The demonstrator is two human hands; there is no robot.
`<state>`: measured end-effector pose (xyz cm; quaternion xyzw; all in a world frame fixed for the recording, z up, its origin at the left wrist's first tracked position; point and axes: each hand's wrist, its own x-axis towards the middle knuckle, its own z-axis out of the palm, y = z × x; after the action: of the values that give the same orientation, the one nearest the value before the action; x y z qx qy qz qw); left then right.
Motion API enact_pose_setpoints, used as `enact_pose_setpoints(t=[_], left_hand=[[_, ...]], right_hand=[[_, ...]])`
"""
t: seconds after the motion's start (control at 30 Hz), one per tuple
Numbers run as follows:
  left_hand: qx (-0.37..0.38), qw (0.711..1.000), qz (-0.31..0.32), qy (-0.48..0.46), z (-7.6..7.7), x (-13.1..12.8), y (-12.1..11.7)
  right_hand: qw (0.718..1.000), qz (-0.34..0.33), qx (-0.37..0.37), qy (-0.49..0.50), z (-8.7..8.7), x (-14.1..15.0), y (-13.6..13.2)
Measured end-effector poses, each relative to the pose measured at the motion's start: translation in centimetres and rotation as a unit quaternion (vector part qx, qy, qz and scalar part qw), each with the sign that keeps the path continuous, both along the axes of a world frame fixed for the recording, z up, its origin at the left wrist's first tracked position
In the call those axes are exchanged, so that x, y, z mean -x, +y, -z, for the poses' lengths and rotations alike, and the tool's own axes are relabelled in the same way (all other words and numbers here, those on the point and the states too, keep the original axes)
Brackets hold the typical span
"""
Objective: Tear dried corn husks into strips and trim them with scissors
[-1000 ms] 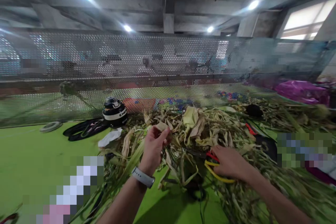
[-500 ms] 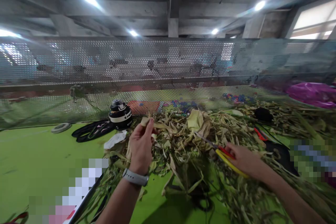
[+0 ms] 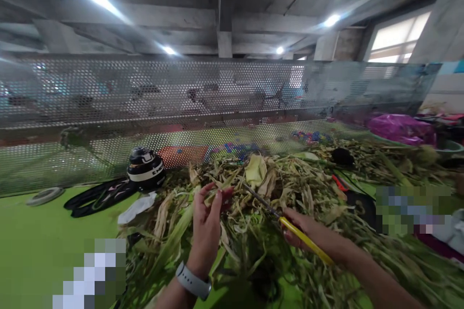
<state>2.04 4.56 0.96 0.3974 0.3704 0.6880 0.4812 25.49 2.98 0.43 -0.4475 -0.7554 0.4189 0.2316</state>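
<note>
Scissors (image 3: 304, 238) that stood well apart from the left grip (image 3: 205, 229) half a second ago now have their tips just beside its fingertips, and that grip, pinched together then, has loosened into a half-curl with thumb and fingers apart. Slanting among those fingers is a pale husk strip (image 3: 224, 184); I cannot tell whether it is nipped between them or merely lies against them. Curled firmly about the handles, the right grip (image 3: 310, 224) has the scissors pointing up and across toward the left one; the blades seem to lie together, though blur makes that uncertain. Just beyond the scissor tips a broad pale husk (image 3: 255, 170) rests on the heap of dry husks (image 3: 290, 181), which spreads ahead of both grips and around them over the green worktop (image 3: 32, 241). Left of the left grip lie a crumpled white scrap (image 3: 137, 207) and, farther ahead, a black pot-shaped thing (image 3: 145, 171) with a pale band. With blades so near skin, good handling would, I judge, mean pinching the strip flat and taut, fingertips kept behind the cutting line, lifting it clear of the heap so nothing loose catches, and steadying the right wrist before the blades part.
</note>
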Motion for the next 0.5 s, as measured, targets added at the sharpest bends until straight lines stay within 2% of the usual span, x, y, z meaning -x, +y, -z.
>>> enact_pose_setpoints(t=[0.2,0.37,0.5], left_hand=[[-0.004,0.999,0.043,0.017,0.5,-0.7,-0.1],[-0.008,0.999,0.045,0.004,1.2,-0.9,0.0],[0.021,0.999,0.049,0.009,1.7,-1.1,-0.1]], right_hand=[[1.0,-0.002,0.018,0.02,0.1,0.3,0.1],[0.999,-0.002,-0.033,-0.012,0.2,0.2,0.3],[0.999,0.004,-0.05,-0.009,0.6,0.2,0.5]])
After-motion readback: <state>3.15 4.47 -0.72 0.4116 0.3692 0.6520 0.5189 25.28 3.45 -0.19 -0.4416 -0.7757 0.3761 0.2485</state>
